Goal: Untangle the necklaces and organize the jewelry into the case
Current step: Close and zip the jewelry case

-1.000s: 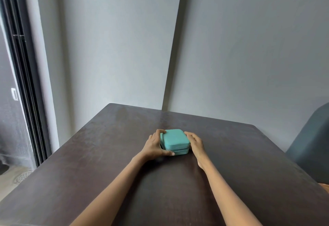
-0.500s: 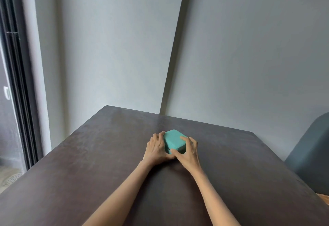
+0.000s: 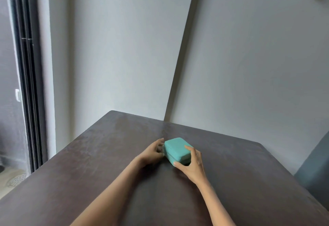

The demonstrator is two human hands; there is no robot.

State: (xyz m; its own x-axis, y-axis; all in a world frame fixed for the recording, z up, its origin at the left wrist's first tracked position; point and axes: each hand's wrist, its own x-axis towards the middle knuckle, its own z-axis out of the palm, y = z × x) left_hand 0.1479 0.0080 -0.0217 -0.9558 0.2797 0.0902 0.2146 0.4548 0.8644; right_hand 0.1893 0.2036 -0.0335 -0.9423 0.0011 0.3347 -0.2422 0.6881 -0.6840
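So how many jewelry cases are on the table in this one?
1. A closed teal case sits mid-table, the right hand gripping its near right corner and the left hand at its left side. No necklaces show; any may be inside.

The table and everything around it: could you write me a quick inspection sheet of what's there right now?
Surface: dark brown table, set into a wall corner.
Job's things: teal case, closed, resting on the table; no necklaces or other jewelry seen.
Clutter: nothing seen.
Hands: left hand at the case's left end, fingers curled at something small and blurred; right hand grips the case's near right corner.
Cables: nothing seen.
Surroundings: grey walls; dark sliding door frame at left; blue-grey chair at right.
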